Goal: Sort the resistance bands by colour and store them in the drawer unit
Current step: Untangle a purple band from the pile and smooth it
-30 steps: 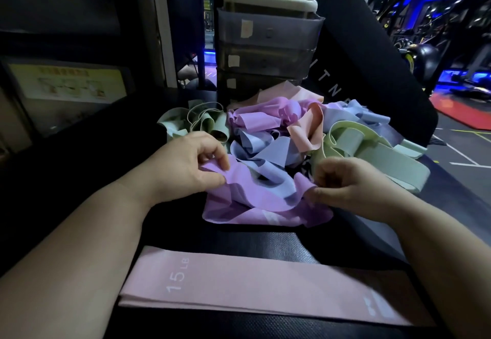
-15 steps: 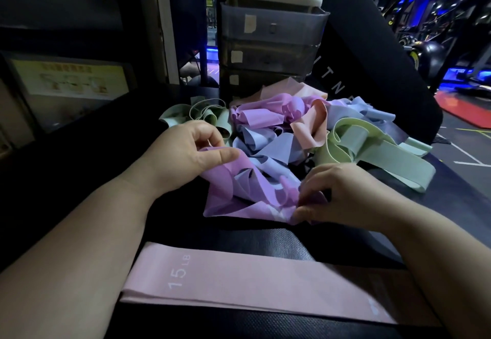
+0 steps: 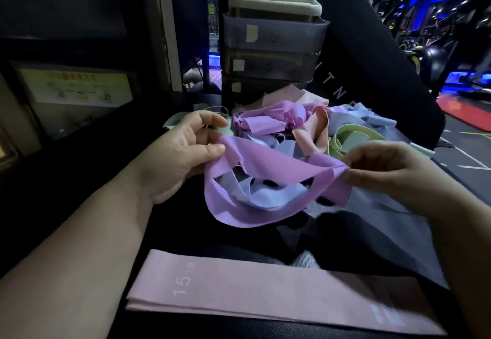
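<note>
Band pile before drawer unit

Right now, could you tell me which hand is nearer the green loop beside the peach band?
Right. The right hand sits just in front of the green loop; the left hand is farther off, left of the peach band.

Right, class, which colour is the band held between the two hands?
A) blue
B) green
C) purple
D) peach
C: the left hand and the right hand each pinch one end of the purple band.
</note>
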A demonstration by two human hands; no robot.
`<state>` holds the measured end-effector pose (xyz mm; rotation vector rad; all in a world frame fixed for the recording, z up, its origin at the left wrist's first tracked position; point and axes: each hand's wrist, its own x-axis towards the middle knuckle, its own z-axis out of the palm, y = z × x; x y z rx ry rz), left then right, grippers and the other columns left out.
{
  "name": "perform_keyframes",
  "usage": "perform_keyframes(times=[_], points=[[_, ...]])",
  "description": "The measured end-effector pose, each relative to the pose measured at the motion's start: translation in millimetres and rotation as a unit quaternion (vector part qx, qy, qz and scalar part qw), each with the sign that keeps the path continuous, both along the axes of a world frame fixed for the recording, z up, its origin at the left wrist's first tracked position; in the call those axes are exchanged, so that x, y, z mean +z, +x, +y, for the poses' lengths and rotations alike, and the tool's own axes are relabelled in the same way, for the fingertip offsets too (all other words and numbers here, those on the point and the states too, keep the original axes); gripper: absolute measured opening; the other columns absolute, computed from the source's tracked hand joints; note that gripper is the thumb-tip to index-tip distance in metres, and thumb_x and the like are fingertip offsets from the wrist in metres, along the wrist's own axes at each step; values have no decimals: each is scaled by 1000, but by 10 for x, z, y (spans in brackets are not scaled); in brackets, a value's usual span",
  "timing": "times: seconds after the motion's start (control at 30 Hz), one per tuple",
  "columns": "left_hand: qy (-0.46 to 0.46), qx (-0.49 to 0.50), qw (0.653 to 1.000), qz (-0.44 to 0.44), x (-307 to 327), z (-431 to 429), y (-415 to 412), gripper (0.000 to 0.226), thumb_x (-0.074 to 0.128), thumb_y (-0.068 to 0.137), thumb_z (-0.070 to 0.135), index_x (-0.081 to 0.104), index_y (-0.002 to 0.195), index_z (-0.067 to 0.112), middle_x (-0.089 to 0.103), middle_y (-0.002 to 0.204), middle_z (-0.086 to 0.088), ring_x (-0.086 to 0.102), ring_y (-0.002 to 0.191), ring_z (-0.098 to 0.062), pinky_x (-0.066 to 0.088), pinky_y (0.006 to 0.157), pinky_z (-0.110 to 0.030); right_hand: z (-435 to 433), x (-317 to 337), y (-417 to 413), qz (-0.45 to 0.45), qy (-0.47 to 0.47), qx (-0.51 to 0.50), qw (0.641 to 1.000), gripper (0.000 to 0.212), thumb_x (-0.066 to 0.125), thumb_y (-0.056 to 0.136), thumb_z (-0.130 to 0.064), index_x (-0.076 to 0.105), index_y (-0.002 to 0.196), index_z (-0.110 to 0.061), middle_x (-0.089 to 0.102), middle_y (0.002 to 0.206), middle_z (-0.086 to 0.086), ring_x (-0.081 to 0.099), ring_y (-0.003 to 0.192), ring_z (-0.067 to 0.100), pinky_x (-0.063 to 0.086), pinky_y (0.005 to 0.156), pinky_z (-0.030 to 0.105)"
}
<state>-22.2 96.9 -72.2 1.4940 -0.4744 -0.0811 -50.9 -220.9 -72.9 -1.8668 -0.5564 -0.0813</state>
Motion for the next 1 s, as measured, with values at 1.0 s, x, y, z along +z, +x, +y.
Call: perform_keyframes(times=[1.0], points=[[72, 87, 983, -148, 3, -18, -20, 47, 64, 77, -17, 77, 73, 29, 69, 77, 10, 63, 76, -2, 50, 68, -13, -146, 49, 49, 28, 210, -19, 977, 42, 93, 47, -39, 74, 76, -16, 71, 89, 9, 65, 78, 23, 56, 68, 32]])
